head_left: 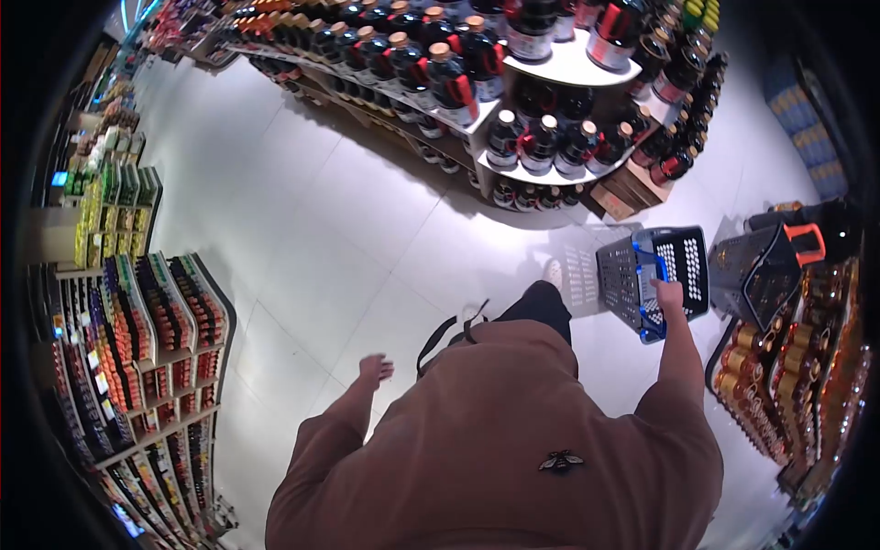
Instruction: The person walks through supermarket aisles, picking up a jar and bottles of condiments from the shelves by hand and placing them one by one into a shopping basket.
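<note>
My right hand (pixel 671 293) is closed round the blue handle of a grey rolling shopping basket (pixel 620 280), which stands to the right of my leg. Holes pattern the basket's sides, and no goods can be made out inside it. On the other side of my body, my left hand (pixel 375 368) hangs over the pale floor with its fingers loosely bent and a little apart. Nothing shows in it. A dark strap (pixel 438 344) sticks out beside my waist.
Ahead, a rounded shelf (pixel 573 73) carries rows of dark bottles. Cardboard boxes (pixel 632 191) sit at its foot. Another dark basket with an orange handle (pixel 807 244) stands at right, near a bottle display (pixel 779 376). Stocked shelves (pixel 170 339) line the left. Pale floor tiles (pixel 312 220) lie between.
</note>
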{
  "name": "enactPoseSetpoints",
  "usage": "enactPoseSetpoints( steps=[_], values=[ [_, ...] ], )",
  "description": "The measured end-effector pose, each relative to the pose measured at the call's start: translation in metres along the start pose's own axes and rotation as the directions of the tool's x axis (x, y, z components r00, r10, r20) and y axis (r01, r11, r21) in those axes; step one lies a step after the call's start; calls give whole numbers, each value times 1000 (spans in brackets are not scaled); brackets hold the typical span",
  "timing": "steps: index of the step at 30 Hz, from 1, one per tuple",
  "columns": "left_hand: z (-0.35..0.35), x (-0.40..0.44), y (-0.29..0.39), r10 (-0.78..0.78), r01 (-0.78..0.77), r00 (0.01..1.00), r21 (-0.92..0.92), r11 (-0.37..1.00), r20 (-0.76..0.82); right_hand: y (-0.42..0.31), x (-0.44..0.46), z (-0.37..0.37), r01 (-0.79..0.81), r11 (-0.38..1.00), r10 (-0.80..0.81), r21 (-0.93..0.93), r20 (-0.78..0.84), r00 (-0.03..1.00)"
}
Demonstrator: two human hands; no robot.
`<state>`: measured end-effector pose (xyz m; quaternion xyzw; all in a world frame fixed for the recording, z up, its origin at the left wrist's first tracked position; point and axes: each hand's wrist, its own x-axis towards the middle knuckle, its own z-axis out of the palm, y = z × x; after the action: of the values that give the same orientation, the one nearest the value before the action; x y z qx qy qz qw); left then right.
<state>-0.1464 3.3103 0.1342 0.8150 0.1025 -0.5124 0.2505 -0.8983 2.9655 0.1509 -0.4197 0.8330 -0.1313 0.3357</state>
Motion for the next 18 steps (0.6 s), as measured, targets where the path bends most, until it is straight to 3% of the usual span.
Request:
enactPoseSetpoints(
  steps=[2, 4, 6, 7, 10, 11, 14, 15, 18],
  values=[
    [-41, -5, -32, -51, 52, 998, 28, 998, -44, 19, 14, 22, -24, 998, 19, -64, -86, 996],
    [-62, -6, -44, -105, 105, 993, -3, 994, -48, -3, -5, 29, -68, 996, 68, -54, -8, 998],
    [-65, 6, -44, -92, 92, 996, -39, 995, 2, -24, -29, 37, -53, 998, 53, 18, -34, 998],
    [-65, 8, -40, -85, 86, 996, -51, 995, 25, -18, -26, 49, -20, 1000, 19, -7, -89, 996],
    [-48, 12, 4, 54, -48, 989, -50, 998, 135, 28, 13, 80, 232, 955, -227, -187, 47, 973],
    [-41, 16, 24, 96, -89, 982, -47, 995, 162, -13, -21, 82, -90, 996, 91, 19, -42, 995],
    [-24, 21, 96, 206, -205, 952, -28, 978, 227, -100, -95, 93, -189, 980, 193, 60, -74, 978],
    [-19, 20, 122, 225, -231, 943, -5, 973, 245, -160, -138, 83, -252, 967, 254, 47, -55, 966],
    [-22, 41, 191, 283, -293, 915, -9, 956, 287, -161, -136, 117, -288, 957, 290, 46, -52, 956]
  ],
)
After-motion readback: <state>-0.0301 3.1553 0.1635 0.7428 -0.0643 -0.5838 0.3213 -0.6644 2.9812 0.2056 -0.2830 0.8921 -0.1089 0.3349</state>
